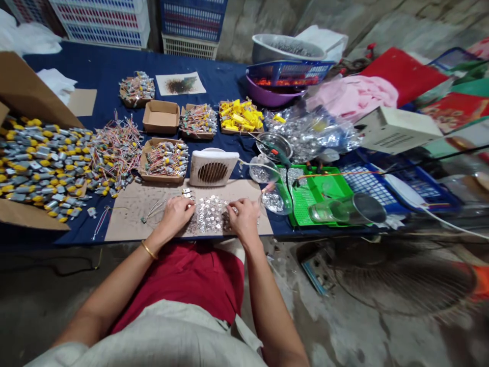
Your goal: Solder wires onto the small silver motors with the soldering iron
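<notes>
1. Basically, the main thing was a loose patch of small, shiny silver metal pieces (pixel 212 213), spread on a flat brown cardboard sheet (pixel 128 204) right in front of the person, between both hands.
2. Key relation: patch lay just right of the left hand's (pixel 178 213) fingertips and just left of the right hand's (pixel 244 216). Both hands sat at its edges; neither was clearly nearer.
3. Axis: patch was roughly as wide as deep, no clear long direction. Single pieces too small to tell which way each pointed.
4. Left grip: fingers bent, thumb and fingertips close together. Couldn't tell if anything was pinched.
5. Right grip: fingers curled down toward the patch's right edge. Couldn't tell if they grasped a piece or only touched.
6. Just beyond the left fingertips: small silver block-shaped parts (pixel 187 192). Left of that hand: a thin-wired piece with a small green end (pixel 145 219).
7. Behind the patch: a square white plastic housing with a brown slatted round grille (pixel 214 171).
8. Right of the right hand: a clear round plastic dish (pixel 286 208) of metal bits, then a bright green plastic tray (pixel 336 184).
9. Far left: a big heap of grey-and-yellow cylindrical motors (pixel 42 163).
</notes>
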`<act>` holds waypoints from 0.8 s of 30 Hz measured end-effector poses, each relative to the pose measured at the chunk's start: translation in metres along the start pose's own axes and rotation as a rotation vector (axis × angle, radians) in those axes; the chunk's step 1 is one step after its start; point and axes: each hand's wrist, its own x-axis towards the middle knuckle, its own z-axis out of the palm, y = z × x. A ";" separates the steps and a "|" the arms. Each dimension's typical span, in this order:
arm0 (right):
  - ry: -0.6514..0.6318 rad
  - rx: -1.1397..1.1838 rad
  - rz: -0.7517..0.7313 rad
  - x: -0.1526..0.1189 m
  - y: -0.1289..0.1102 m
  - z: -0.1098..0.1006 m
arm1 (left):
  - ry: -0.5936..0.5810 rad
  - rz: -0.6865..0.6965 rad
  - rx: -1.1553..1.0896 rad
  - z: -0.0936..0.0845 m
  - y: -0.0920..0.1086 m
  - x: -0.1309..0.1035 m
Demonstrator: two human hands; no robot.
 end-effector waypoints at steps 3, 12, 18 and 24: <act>-0.023 0.035 0.030 -0.006 0.002 -0.001 | -0.046 0.048 -0.058 0.009 0.002 -0.013; 0.032 0.100 0.072 -0.049 0.003 -0.011 | -0.093 0.204 0.085 0.032 0.017 -0.009; 0.036 0.133 0.084 -0.073 0.010 -0.009 | -0.077 0.238 0.152 0.039 0.022 -0.012; 0.070 0.162 0.045 -0.086 0.008 -0.003 | 0.029 0.202 0.116 0.024 0.010 -0.029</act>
